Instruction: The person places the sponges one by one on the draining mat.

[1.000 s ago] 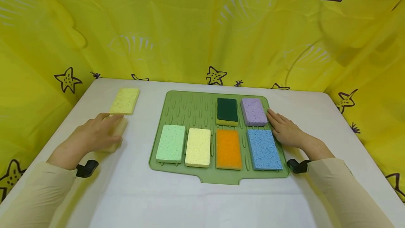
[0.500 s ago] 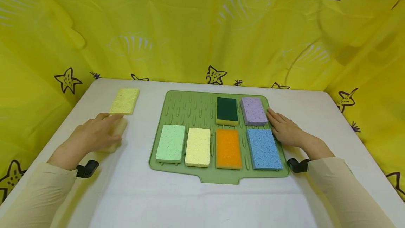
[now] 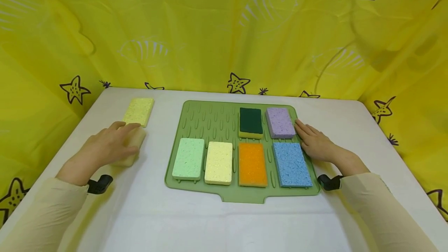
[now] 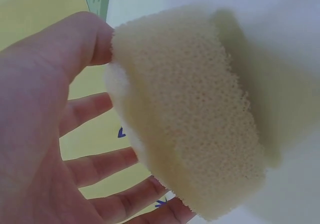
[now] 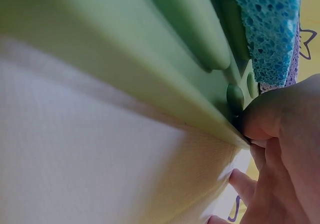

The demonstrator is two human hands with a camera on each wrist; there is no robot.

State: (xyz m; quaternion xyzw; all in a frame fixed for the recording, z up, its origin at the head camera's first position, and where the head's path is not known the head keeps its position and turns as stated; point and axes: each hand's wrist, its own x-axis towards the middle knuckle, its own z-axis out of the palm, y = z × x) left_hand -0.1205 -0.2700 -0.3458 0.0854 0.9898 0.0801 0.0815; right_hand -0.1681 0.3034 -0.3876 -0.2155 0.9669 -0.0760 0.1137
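Observation:
My left hand [image 3: 105, 145] grips a cream-coloured sponge [image 4: 195, 104] by its sides, thumb on one side and fingers on the other. In the left wrist view the sponge shows a coarse porous body and a smoother white layer, with a shadow on the table beside it. In the head view the hand covers much of it. A pale yellow sponge [image 3: 139, 112] lies just beyond that hand. My right hand [image 3: 316, 143] rests at the right edge of the green ribbed mat [image 3: 206, 118], fingers straight and thumb touching the rim, near the blue sponge [image 3: 292, 164] and the purple sponge [image 3: 280, 123].
Along the mat's front row lie a mint green sponge [image 3: 189, 158], a light yellow sponge [image 3: 218, 162] and an orange sponge [image 3: 252, 164]. A dark green and yellow scrub sponge [image 3: 251, 121] is behind them. A yellow patterned curtain [image 3: 210, 30] stands round the white table [image 3: 210, 228].
My left hand and the cream sponge have shifted slightly to the right and away from me. The right hand and the sponges on the mat stay put.

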